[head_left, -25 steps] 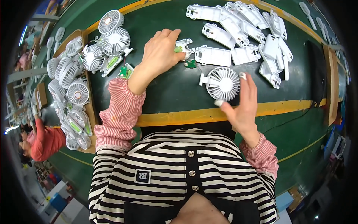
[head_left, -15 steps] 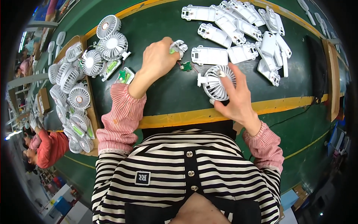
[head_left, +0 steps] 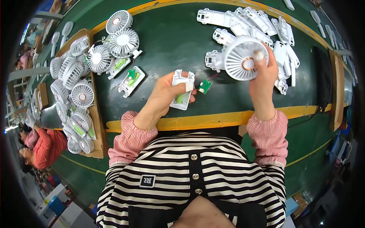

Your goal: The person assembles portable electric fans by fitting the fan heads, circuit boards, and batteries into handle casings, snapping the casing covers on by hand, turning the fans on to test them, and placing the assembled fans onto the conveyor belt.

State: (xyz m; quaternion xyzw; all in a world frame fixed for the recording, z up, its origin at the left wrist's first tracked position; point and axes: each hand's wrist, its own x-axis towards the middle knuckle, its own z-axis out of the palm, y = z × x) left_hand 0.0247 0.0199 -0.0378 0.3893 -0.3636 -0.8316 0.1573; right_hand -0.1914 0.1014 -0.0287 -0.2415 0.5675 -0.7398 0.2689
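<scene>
My left hand [head_left: 161, 93] is closed around a white handle shell [head_left: 183, 102] with a green battery inside, its thumb pressing on the inner side. A small green circuit board [head_left: 205, 86] hangs beside the shell on thin red wires. My right hand [head_left: 263, 78] grips a round white fan head [head_left: 240, 60], raised above the bench with its slatted grille and copper-coloured centre ring in view. A red wire stretches from the board up toward the fan head. Left of my left hand lies another open shell [head_left: 133, 84] with a board and battery.
Several white shells [head_left: 216, 17] lie heaped at the far right. Fan heads [head_left: 123, 42] with open handles rest at the left, beside a cardboard box [head_left: 99, 133] full of more fans. A black item [head_left: 322, 76] lies near the right edge. A person in red [head_left: 49, 148] sits far left.
My left hand has brought the shell nearer and turned its open side up. My right hand has lifted the fan head off the bench, up and to the right.
</scene>
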